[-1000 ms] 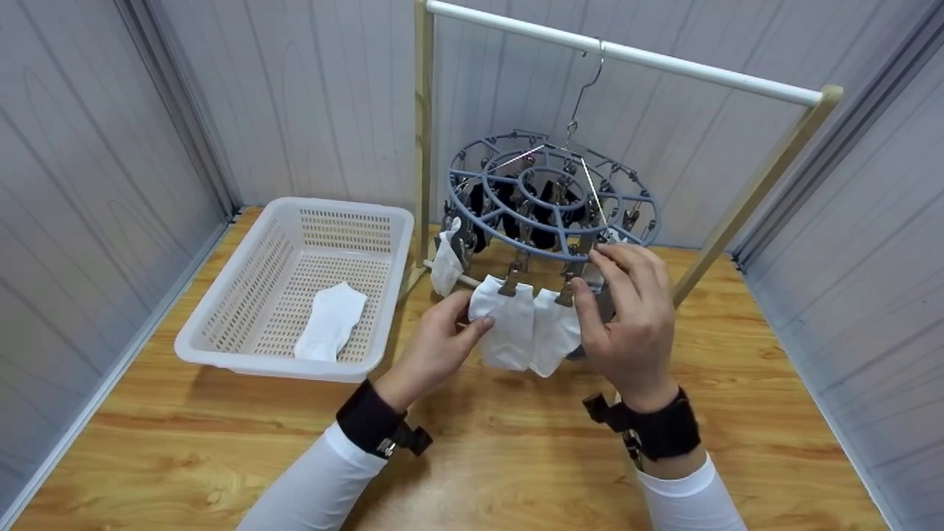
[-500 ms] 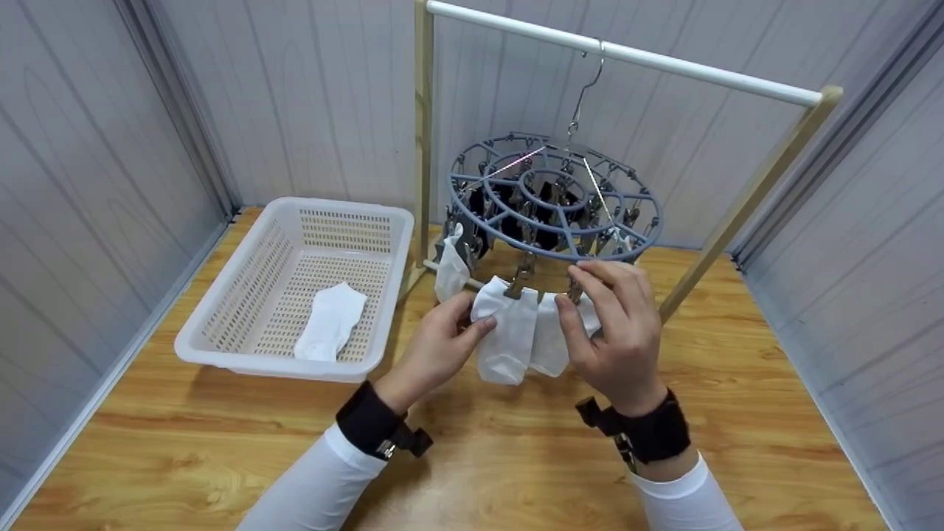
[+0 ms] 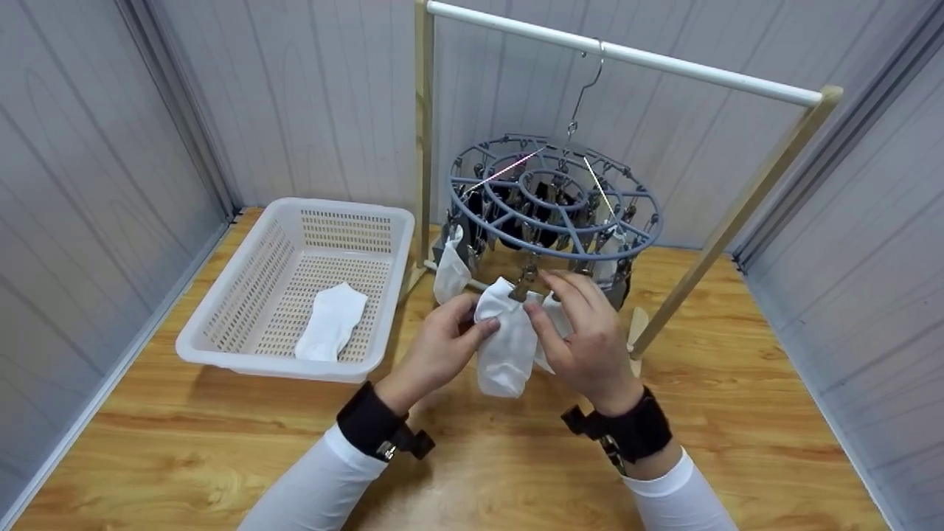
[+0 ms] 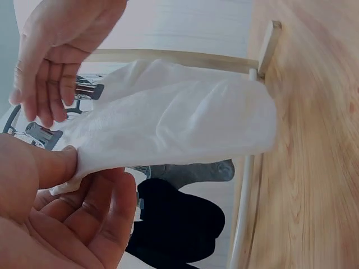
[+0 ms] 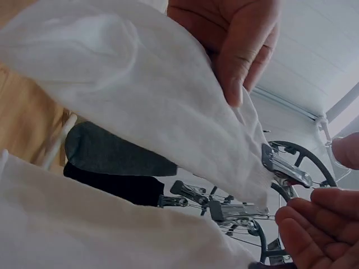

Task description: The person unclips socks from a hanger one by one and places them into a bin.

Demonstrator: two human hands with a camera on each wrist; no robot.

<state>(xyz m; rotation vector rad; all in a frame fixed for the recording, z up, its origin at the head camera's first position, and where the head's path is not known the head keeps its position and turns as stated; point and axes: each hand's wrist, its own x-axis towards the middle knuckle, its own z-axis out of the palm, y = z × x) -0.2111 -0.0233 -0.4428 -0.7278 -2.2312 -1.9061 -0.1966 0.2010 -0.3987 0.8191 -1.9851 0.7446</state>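
Observation:
My left hand (image 3: 442, 341) pinches the cuff edge of a white sock (image 3: 507, 361) between thumb and fingers. That sock hangs from a metal clip (image 3: 524, 286) on a round blue-grey clip hanger (image 3: 472, 218). Close to the clip is my right hand (image 3: 594, 343), its thumb and fingers spread apart on either side; in the right wrist view a gap shows between the fingers (image 5: 317, 224) and the clip (image 5: 286, 166). Another white sock (image 4: 132, 75) hangs just behind, partly covered by the right hand in the head view.
A white plastic basket (image 3: 190, 348) on the left holds one white sock (image 3: 330, 321). The hanger hooks over a white rail (image 3: 664, 65) on wooden posts (image 3: 737, 228). Dark, grey and white socks hang around its ring. Panelled walls (image 3: 310, 103) enclose the wooden table (image 3: 472, 472).
My right hand has moved left and slightly down, from the second sock's clip to the gripped sock's clip. The hanger has turned slightly and the gripped sock hangs lower. My left hand keeps its pinch.

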